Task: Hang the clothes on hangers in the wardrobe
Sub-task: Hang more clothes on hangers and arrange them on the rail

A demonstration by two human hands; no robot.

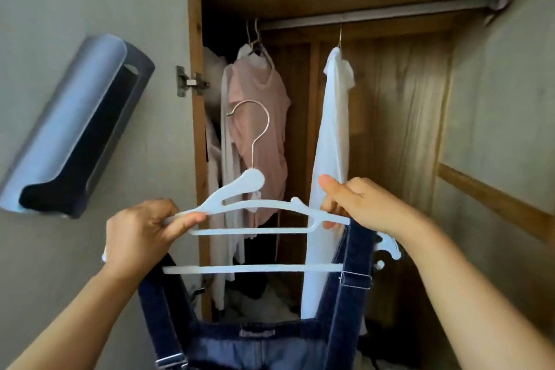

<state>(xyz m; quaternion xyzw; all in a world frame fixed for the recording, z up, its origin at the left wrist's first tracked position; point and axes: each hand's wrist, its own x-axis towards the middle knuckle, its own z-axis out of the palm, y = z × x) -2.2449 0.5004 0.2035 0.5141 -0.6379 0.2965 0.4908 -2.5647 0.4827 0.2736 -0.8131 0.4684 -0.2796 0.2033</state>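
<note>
Both hands [141,234] [360,204] gripping white hanger [255,207], denim dungarees [258,342] strapped on

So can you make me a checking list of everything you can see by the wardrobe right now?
Surface: nothing seen; no table, only the wardrobe rail.
Job's things: white hanger held level before the wardrobe; denim dungarees hang from it by their straps.
Already hung: pink top at left, white shirt at middle.
Clutter: pale heap on the wardrobe floor, too dim to name.
Hands: left hand grips the hanger's left end; right hand fingers pinch the right end by a strap.
Cables: nothing seen.
Surroundings: grey wall unit at left; door hinge.
</note>
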